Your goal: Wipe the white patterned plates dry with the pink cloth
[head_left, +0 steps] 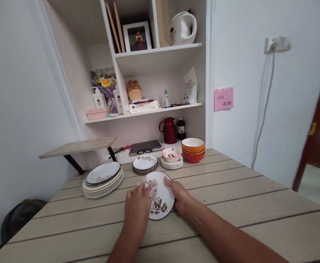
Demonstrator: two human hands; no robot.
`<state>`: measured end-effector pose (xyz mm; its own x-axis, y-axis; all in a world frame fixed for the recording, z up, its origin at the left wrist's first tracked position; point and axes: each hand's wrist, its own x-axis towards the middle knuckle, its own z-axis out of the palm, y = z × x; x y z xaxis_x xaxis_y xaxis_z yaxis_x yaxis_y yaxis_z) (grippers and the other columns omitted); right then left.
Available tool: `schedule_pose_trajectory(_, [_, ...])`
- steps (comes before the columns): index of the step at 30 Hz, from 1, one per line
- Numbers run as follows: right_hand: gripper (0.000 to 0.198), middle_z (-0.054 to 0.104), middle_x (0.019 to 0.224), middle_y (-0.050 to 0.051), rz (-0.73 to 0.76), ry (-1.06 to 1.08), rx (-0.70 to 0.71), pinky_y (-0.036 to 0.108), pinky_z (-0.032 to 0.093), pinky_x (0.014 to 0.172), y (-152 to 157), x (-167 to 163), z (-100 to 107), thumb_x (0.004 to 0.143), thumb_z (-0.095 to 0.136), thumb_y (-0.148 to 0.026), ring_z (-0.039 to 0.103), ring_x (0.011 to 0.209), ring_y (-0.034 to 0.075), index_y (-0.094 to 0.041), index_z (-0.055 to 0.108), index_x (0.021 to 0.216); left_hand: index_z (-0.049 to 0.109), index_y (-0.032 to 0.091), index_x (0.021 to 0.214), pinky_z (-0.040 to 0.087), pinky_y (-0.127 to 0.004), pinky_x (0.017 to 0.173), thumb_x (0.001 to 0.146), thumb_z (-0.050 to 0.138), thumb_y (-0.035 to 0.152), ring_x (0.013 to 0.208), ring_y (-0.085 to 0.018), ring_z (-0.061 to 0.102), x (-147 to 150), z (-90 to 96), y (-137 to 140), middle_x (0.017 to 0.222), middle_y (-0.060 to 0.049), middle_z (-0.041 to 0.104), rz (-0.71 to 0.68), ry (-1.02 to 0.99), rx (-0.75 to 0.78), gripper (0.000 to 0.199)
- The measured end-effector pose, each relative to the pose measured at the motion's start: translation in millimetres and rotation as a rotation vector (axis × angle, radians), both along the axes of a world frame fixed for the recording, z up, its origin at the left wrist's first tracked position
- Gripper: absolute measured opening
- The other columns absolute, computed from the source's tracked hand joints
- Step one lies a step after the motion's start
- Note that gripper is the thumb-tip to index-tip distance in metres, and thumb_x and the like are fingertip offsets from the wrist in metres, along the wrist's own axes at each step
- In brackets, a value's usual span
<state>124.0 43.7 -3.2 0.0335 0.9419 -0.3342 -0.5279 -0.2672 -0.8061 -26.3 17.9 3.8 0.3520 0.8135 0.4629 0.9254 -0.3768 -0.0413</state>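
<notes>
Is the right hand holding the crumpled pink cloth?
No, the left hand holds the cloth; the right hand grips the round, white flowered plate.

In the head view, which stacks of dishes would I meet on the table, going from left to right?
Stack of larger plates → stack of small dark-rimmed plates → small white plates topped with a pinkish dish → orange and red bowls.

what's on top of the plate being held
A pale pink cloth, held in the left hand. The right hand grips the plate by its edge. A brown flower print shows; whatever the cloth covers can't be seen.
</notes>
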Motion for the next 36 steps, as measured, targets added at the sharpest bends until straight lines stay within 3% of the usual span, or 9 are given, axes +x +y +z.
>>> schedule_pose_trajectory(5, [0.027,0.072,0.071,0.010,0.059,0.070,0.004,0.035,0.053,0.063,4.6,2.5,-3.4,0.089,0.047,-0.035,0.067,0.061,0.021,-0.011,0.059,0.094,0.062,0.027,0.107,0.041,-0.042,0.087,0.086,0.053,0.024,0.098,-0.024,0.056,8.6,-4.5,-11.7,0.112,-0.007,0.060,-0.267,0.017,-0.043,0.023])
schedule_pose_trajectory(8, [0.021,0.071,0.069,0.007,0.066,0.044,0.026,0.031,0.052,0.060,4.5,2.6,-5.2,0.087,0.052,-0.032,0.066,0.058,0.018,-0.012,0.060,0.090,0.059,0.030,0.114,0.040,-0.042,0.090,0.084,0.057,0.022,0.103,-0.024,0.054,13.1,-7.8,-10.9,0.116,-0.006,0.058,-0.315,-0.020,-0.035,0.031])
schedule_pose_trajectory(11, [0.017,0.070,0.066,0.006,0.097,0.026,0.047,0.029,0.051,0.057,2.9,1.9,-6.3,0.083,0.057,-0.028,0.065,0.055,0.017,-0.013,0.060,0.087,0.055,0.034,0.121,0.036,-0.046,0.097,0.080,0.061,0.019,0.109,-0.025,0.051,15.5,-8.7,-5.7,0.122,-0.004,0.056,-0.284,-0.041,0.004,0.044])
schedule_pose_trajectory(15, [0.026,0.073,0.073,0.010,0.145,0.016,0.034,0.034,0.053,0.059,-0.8,0.7,-3.8,0.086,0.053,-0.035,0.068,0.059,0.020,-0.012,0.061,0.094,0.057,0.034,0.120,0.032,-0.050,0.100,0.084,0.058,0.023,0.109,-0.024,0.052,13.3,-6.6,1.6,0.123,-0.004,0.057,-0.079,-0.069,0.064,0.037])
schedule_pose_trajectory(18, [0.030,0.074,0.079,0.012,0.118,0.003,0.017,0.036,0.054,0.063,-2.4,-0.2,-1.0,0.087,0.050,-0.037,0.069,0.063,0.021,-0.012,0.060,0.100,0.059,0.029,0.119,0.038,-0.047,0.095,0.087,0.053,0.027,0.106,-0.024,0.055,7.9,-4.4,3.3,0.118,-0.006,0.060,0.066,-0.052,0.053,0.032])
schedule_pose_trajectory(22, [0.029,0.074,0.078,0.011,0.046,0.022,0.017,0.036,0.054,0.068,-0.1,-0.1,-0.7,0.088,0.050,-0.034,0.069,0.064,0.021,-0.011,0.058,0.103,0.060,0.022,0.116,0.047,-0.039,0.081,0.089,0.048,0.028,0.099,-0.025,0.058,6.6,-3.3,-2.4,0.109,-0.009,0.062,0.137,0.028,-0.028,0.031])
schedule_pose_trajectory(26, [0.030,0.073,0.077,0.011,0.049,0.046,-0.001,0.037,0.054,0.070,4.2,2.2,-3.5,0.088,0.049,-0.035,0.068,0.064,0.021,-0.010,0.057,0.104,0.059,0.020,0.117,0.049,-0.035,0.079,0.089,0.045,0.026,0.099,-0.024,0.059,15.3,-4.2,-11.9,0.118,-0.010,0.059,0.096,0.044,-0.096,0.031])
schedule_pose_trajectory(30, [0.029,0.072,0.074,0.010,0.102,0.061,0.004,0.036,0.054,0.066,4.6,3.6,-4.7,0.088,0.049,-0.037,0.068,0.062,0.020,-0.011,0.058,0.098,0.058,0.024,0.119,0.049,-0.035,0.083,0.089,0.047,0.026,0.107,-0.023,0.056,21.0,-5.6,-14.6,0.130,-0.009,0.051,-0.058,0.024,-0.147,0.032])
schedule_pose_trajectory(36, [0.025,0.071,0.071,0.007,0.137,0.011,0.021,0.033,0.053,0.060,-1.6,2.6,0.0,0.088,0.049,-0.034,0.067,0.057,0.019,-0.013,0.060,0.097,0.052,0.035,0.127,0.038,-0.041,0.101,0.083,0.059,0.022,0.122,-0.025,0.045,19.4,-11.8,-1.8,0.135,-0.005,0.047,-0.110,-0.062,-0.049,0.046])
